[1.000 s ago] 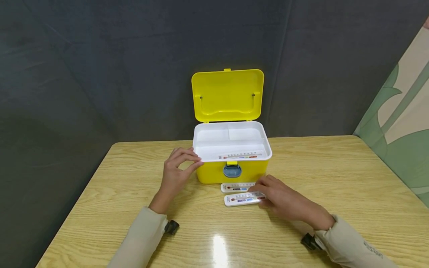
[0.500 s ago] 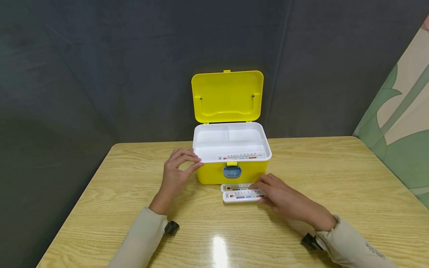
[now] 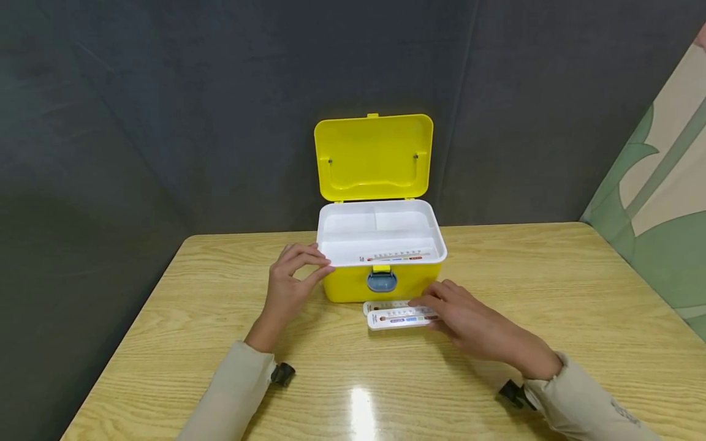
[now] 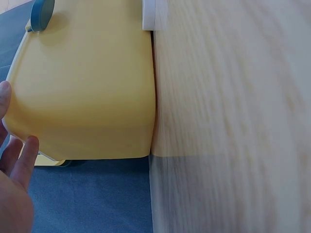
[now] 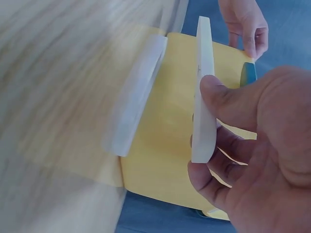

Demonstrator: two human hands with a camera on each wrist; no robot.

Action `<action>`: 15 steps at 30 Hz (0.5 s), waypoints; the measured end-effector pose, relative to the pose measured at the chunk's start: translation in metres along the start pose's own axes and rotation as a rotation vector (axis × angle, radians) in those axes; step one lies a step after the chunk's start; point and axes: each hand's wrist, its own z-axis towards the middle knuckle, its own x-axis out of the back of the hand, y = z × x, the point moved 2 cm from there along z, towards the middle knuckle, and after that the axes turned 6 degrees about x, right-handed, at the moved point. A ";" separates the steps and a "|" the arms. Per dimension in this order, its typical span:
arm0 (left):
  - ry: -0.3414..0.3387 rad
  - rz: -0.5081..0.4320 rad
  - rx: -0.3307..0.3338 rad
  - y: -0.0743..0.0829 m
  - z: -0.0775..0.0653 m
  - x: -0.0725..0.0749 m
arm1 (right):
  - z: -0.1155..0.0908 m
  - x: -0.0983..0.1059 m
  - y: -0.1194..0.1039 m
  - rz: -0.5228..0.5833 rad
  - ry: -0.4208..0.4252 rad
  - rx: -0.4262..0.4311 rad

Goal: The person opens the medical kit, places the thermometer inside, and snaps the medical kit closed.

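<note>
My left hand pinches the front left rim of a yellow storage box, whose white tray shows inside. In the left wrist view, its fingers sit at the box corner. My right hand holds a white thermometer with a printed scale by its right end; in the right wrist view it is between thumb and fingers, above the table. A second thermometer lies against the foot of the box, partly hidden behind the held one. A third thermometer lies in the tray's front compartment.
The box's yellow lid stands raised at the back. A blue-grey latch hangs on the box front. The wooden table ends at a dark cloth behind, with a patterned panel at the right.
My right hand has lifted the held thermometer and moved it slightly toward the box, so it overlaps more of the one behind. My left hand has stayed on the rim.
</note>
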 end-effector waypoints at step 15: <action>0.003 0.005 -0.003 0.000 0.000 0.000 | 0.014 0.037 -0.008 -0.039 0.055 0.061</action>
